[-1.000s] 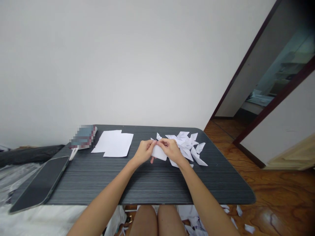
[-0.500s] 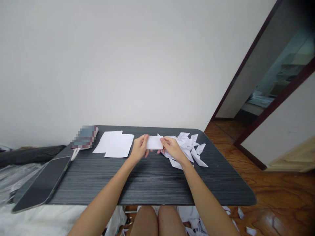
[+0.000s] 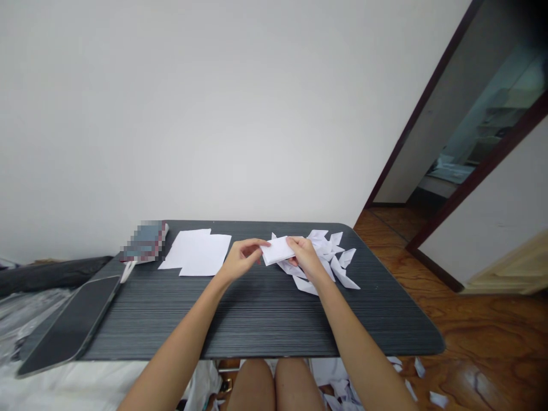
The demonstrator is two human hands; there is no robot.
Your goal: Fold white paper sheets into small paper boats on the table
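Observation:
A small folded white paper strip [image 3: 278, 250] is held above the dark striped table [image 3: 257, 319] between both my hands. My left hand [image 3: 242, 261] pinches its left end with thumb and fingers. My right hand [image 3: 307, 257] grips its right end with fingers curled. Just behind and to the right of my right hand lies a pile of folded white paper pieces [image 3: 331, 257]. Flat white sheets [image 3: 197, 252] lie to the left of my left hand.
A blurred-out book [image 3: 144, 241] sits at the table's far left corner. A dark tablet [image 3: 71, 324] leans off the left edge. Paper scraps [image 3: 411, 379] litter the wooden floor at right. An open doorway [image 3: 479, 142] is at the right.
The paper strip went from held close between both hands, to stretched flat, to tilted with its right end raised. My left hand has slid toward the strip's left end.

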